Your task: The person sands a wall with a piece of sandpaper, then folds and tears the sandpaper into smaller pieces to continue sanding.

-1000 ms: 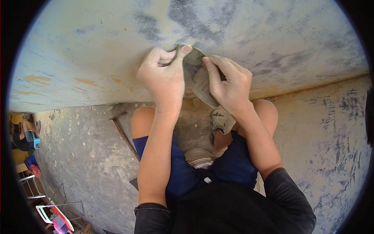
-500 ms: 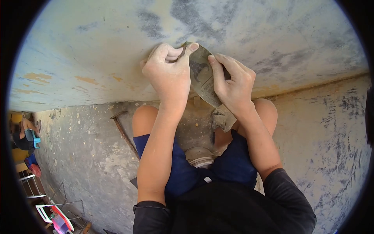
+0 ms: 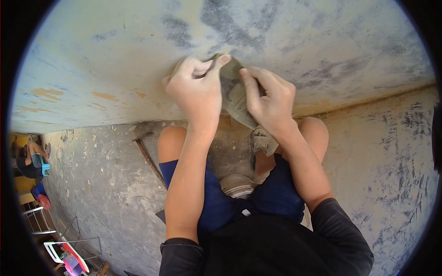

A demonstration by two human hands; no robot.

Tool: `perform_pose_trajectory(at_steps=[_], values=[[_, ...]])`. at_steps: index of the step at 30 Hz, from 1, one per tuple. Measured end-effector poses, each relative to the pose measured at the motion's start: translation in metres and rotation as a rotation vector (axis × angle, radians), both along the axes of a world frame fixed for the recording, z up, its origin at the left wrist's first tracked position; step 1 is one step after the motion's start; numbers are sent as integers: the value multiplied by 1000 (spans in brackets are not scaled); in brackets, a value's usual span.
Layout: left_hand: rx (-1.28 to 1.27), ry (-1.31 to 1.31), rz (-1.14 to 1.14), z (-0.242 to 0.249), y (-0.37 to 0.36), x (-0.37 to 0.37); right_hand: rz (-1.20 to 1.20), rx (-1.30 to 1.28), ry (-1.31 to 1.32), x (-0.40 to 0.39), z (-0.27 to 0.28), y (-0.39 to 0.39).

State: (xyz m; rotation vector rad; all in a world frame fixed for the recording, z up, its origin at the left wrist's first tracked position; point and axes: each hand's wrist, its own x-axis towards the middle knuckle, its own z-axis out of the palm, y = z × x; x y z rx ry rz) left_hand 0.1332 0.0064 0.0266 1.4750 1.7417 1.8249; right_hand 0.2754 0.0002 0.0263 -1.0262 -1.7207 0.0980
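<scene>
A dusty grey-green sheet of sandpaper (image 3: 237, 102) with dark printing on its face is held up in front of the wall (image 3: 313, 41). My left hand (image 3: 195, 92) is closed on its left edge, the thumb lying along the top. On the opposite edge, my right hand (image 3: 270, 94) pinches the sheet between thumb and fingers. Between the two hands the sheet bows, its lower corner hanging above my shoe (image 3: 261, 140). Pale dust coats the fingers of both hands. Some left fingertips are hidden behind the sheet.
A hammer (image 3: 148, 156) with a wooden handle lies on the concrete floor (image 3: 110, 184) left of my knee. Beneath me is a pale round bucket (image 3: 237, 185). Another person (image 3: 30, 161) sits on a blue stool (image 3: 44, 166) far left, above a white metal rack (image 3: 37, 220).
Both hands have shifted slightly left and down a little with the sandpaper. The sheet looks narrower and more curled between them.
</scene>
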Motion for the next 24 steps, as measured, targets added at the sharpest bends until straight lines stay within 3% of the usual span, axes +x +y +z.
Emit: perform_pose_trajectory(at_steps=[2, 6, 8, 13, 15, 24], values=[[-123, -243, 19, -5, -4, -9, 79, 12, -50, -7, -6, 2], [-116, -354, 5, -5, -2, 6, 59, 32, -93, 8, -6, 6], [-26, -80, 14, -9, 1, 11, 2, 68, -40, 13, -6, 5], [-7, -6, 33, -6, -1, -7, 44, 29, -37, -5, -6, 3], [-125, -224, 19, -6, -2, -16, 78, 74, -61, -6, -6, 5], [-34, -8, 11, -2, -3, -9, 36, 8, -39, -2, 1, 3]])
